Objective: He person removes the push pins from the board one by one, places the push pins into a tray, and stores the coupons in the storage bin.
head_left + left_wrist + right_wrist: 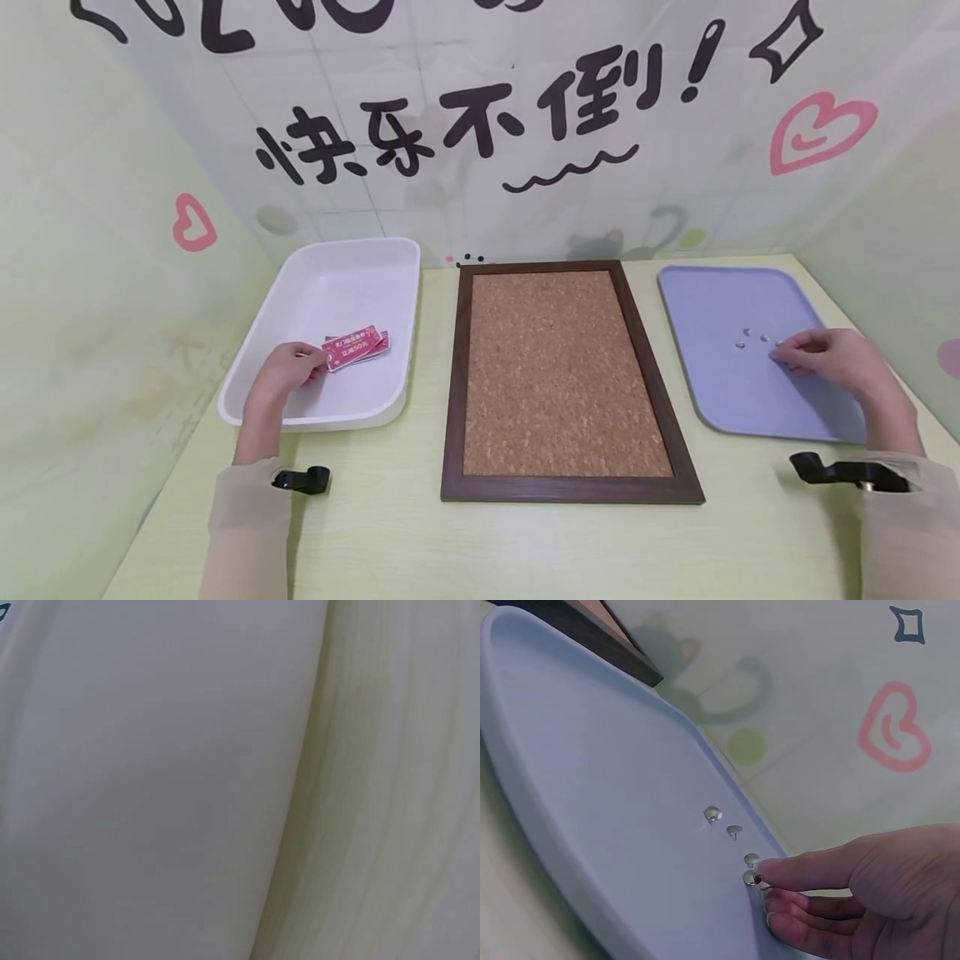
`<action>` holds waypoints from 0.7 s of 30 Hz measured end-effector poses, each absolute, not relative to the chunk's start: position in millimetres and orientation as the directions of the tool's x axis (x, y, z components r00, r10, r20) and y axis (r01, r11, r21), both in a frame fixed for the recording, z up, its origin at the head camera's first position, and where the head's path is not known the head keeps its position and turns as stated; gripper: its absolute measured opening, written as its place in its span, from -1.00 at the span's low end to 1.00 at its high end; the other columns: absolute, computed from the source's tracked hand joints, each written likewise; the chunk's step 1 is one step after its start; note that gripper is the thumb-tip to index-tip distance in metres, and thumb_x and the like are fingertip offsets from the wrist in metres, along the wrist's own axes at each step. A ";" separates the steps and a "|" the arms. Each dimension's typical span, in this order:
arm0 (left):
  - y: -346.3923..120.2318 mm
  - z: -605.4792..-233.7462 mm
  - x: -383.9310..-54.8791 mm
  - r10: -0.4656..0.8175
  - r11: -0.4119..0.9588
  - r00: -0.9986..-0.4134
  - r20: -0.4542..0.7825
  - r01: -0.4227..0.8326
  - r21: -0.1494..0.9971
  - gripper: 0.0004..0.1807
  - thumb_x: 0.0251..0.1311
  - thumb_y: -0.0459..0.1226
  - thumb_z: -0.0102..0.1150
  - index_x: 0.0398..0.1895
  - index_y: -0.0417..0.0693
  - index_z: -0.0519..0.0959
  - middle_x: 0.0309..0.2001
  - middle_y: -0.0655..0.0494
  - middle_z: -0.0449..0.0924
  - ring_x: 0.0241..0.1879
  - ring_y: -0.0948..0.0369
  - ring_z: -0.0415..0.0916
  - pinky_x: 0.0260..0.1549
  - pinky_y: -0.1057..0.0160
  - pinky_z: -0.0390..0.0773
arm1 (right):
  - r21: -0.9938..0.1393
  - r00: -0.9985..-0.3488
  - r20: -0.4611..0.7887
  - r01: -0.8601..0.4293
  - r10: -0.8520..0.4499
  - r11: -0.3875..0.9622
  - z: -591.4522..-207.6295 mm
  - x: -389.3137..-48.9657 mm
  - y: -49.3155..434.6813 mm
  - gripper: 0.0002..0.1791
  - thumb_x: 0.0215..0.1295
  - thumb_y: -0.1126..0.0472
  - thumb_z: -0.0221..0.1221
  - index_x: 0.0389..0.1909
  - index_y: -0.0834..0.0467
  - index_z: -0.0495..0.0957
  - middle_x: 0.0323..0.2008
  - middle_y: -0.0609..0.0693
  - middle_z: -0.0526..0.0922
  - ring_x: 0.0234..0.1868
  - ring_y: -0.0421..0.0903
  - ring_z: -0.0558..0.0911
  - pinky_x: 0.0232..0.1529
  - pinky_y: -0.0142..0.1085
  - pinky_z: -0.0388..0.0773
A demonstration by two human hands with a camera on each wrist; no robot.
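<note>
Red and white paper coupons (352, 346) lie overlapped in a white tray (300, 265) on the left. My left hand (295, 367) pinches the left edge of the top coupon; that hand is outside the left wrist view, which shows only the tray's outer wall and the table. On the right, a blue tray (720, 300) holds several silver thumbtacks (713, 814). With thumb and index finger, my right hand (825, 357) pinches a thumbtack (751, 877) low over this tray, close to another tack (751, 860).
Between the two trays lies a cork board (555, 375) with a dark brown wooden frame (570, 490). All stand on a pale yellow table (375, 517). A printed cloth backdrop (420, 208) rises behind the table's far edge and at both sides.
</note>
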State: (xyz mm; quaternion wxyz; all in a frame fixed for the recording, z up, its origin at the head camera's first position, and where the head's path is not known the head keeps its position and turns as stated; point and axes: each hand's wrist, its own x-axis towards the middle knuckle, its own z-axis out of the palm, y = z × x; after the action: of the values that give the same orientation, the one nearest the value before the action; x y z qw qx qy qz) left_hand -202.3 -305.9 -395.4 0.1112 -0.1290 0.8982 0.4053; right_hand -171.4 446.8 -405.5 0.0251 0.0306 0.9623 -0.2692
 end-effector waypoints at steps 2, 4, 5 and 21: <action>-306.3 -395.4 -202.1 -0.150 0.635 -0.941 -0.302 -0.326 0.700 -0.57 0.48 -0.23 0.00 0.13 -0.50 0.42 -0.24 -0.06 0.59 -0.30 0.20 0.50 -0.28 0.27 0.52 | -0.526 -0.997 -0.065 0.073 0.046 0.848 -404.3 -171.3 446.3 -0.52 0.34 0.04 0.32 -0.11 0.47 0.61 -0.45 0.00 0.70 -0.47 -0.37 0.46 -0.43 -0.43 0.34; -307.2 -395.4 -202.2 -0.159 0.632 -0.941 -0.299 -0.329 0.701 -0.56 0.48 -0.23 -0.01 0.15 -0.51 0.41 -0.25 -0.06 0.59 -0.31 0.20 0.50 -0.29 0.28 0.52 | -0.545 -0.997 -0.059 0.072 0.047 0.836 -402.7 -170.9 445.1 -0.52 0.36 0.06 0.30 -0.08 0.48 0.60 -0.46 -0.02 0.69 -0.47 -0.35 0.48 -0.44 -0.41 0.36; -307.7 -395.2 -202.2 -0.160 0.633 -0.941 -0.298 -0.329 0.701 -0.55 0.49 -0.22 -0.02 0.17 -0.51 0.41 -0.24 -0.07 0.59 -0.31 0.20 0.51 -0.29 0.28 0.53 | -0.554 -0.997 -0.054 0.069 0.047 0.830 -401.8 -170.6 444.1 -0.52 0.37 0.07 0.29 -0.07 0.48 0.59 -0.47 -0.05 0.68 -0.48 -0.34 0.48 -0.44 -0.41 0.36; -314.4 -384.3 -195.8 -0.049 0.701 -0.972 -0.228 -0.196 0.685 -0.43 0.53 -0.08 -0.06 0.31 -0.41 0.32 0.07 -0.32 0.49 -0.01 -0.11 0.51 -0.11 0.08 0.46 | -0.574 -0.998 0.048 0.010 0.045 0.819 -387.9 -173.8 421.5 -0.55 0.45 0.05 0.19 0.00 0.41 0.59 -0.42 0.00 0.70 -0.47 -0.39 0.52 -0.38 -0.46 0.33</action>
State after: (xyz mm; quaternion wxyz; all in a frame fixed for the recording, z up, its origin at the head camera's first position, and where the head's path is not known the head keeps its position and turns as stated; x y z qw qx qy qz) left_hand -195.8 -314.4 -384.3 0.0965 -0.0667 0.9172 0.3807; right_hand -173.8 421.5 -387.9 -0.0296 0.0144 0.9532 -0.3005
